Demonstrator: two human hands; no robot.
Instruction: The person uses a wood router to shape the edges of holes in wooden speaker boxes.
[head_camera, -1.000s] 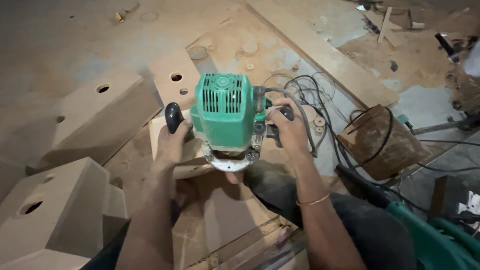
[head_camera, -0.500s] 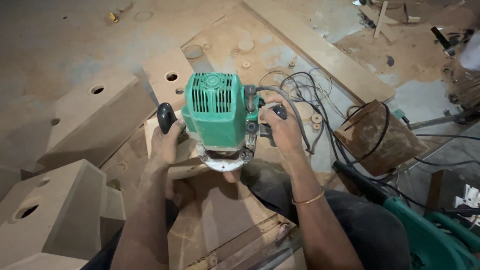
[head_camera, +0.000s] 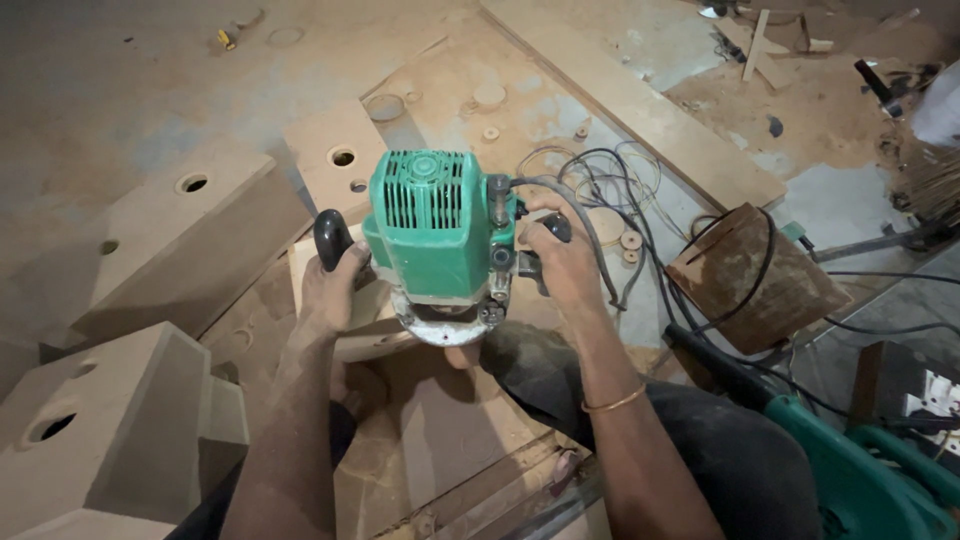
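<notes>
I sit on the dusty workshop floor (head_camera: 130, 90), and the biggest things around me are the tan fibreboard boxes with round holes (head_camera: 165, 255), stacked to my left, and the long wooden plank (head_camera: 640, 105) lying well beyond. Between my knees lies the flat tan fibreboard panel (head_camera: 440, 420) I am working over, and on it stands the green plastic-bodied plunge router with its round metal base (head_camera: 440, 235), upright, its base flat on a pale curved-edged piece beneath it.

My left hand (head_camera: 335, 285) is wrapped tight round the black left knob (head_camera: 330, 235); my right hand (head_camera: 560, 262) is clamped round the right handle, fingers fully closed on it.

The tangle of black and grey power cables (head_camera: 610, 200) runs just beside my right wrist and trails past the brown rusty metal container (head_camera: 755, 275) (that loop worries me most). If it drifts under the base, the cutter could bite it, I judge. My legs sit close under the panel, so a kick from the bit could throw the machine toward them. The panel looks unclamped; I cannot see anything pinning it, so it may shift. Small round wooden offcut discs (head_camera: 630, 240) litter the floor near the cables and could roll underfoot.
</notes>
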